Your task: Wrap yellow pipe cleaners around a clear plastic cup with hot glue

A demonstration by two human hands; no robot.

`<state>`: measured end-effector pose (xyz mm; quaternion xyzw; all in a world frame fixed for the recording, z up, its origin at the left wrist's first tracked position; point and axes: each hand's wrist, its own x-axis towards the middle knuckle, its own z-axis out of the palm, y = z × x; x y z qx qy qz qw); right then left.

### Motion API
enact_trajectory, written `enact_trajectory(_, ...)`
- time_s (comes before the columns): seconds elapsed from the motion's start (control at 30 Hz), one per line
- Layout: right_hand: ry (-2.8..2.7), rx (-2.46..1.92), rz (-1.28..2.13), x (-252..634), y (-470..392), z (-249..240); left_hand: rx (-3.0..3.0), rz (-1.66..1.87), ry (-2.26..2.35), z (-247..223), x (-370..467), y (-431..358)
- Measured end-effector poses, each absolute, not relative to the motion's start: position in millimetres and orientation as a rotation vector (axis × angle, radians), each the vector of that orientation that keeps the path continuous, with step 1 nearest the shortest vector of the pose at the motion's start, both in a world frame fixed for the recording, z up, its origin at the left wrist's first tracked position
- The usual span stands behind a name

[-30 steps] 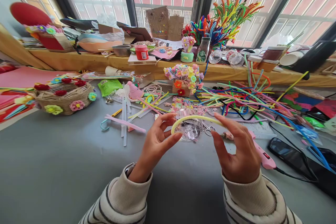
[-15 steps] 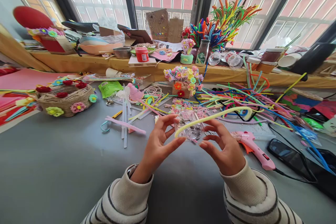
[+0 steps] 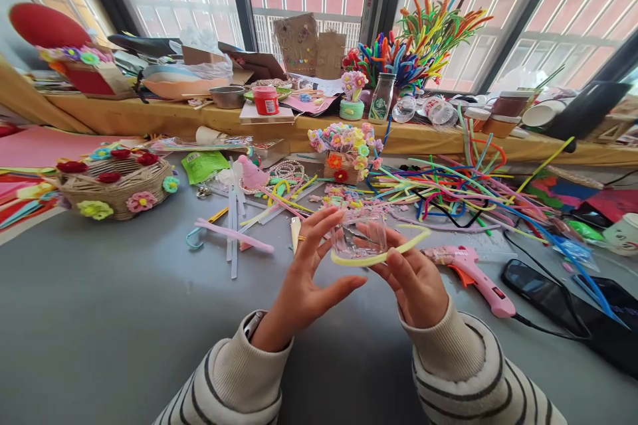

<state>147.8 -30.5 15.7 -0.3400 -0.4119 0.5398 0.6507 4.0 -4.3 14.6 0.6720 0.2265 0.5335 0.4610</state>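
Observation:
A small clear plastic box (image 3: 357, 234) is held up over the grey table in front of me. Along its near lower edge runs a pale yellow pipe cleaner (image 3: 359, 261), bent round the near left corner, its free end curving off to the right. My right hand (image 3: 419, 284) grips both, thumb on the pipe cleaner and fingers beneath and behind the box. At the box's left side is my left hand (image 3: 312, 279), thumb stretched out below and apart from it. The left fingertips are by the box's upper left edge; whether they touch it I cannot tell.
To the right lie a pink glue gun (image 3: 478, 273) and a black phone (image 3: 535, 289). Clear glue sticks (image 3: 233, 232) and a woven basket (image 3: 119, 189) with flowers are on the left. Behind are loose coloured pipe cleaners (image 3: 448, 186) and a flower box (image 3: 343, 163).
The pipe cleaner has come down from across the box's front to its lower edge. My right hand has shifted left and closed on it; my left thumb stretches further right.

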Motion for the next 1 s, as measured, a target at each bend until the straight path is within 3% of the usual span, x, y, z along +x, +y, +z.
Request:
enact_trajectory(0.33, -0.924, -0.795, 1.185, 147, -31, 15, 1.188, 1.271, 0.412, 16, 12, -6)
enact_trajectory(0.5, -1.019, -0.806, 1.147, 148, -31, 14, 0.931, 1.041, 0.334, 19, 14, -5)
enact_trajectory(1.0, -1.002, -0.793, 1.070, 144, -30, 9, 0.945, 0.991, 0.259, 16, 17, -7)
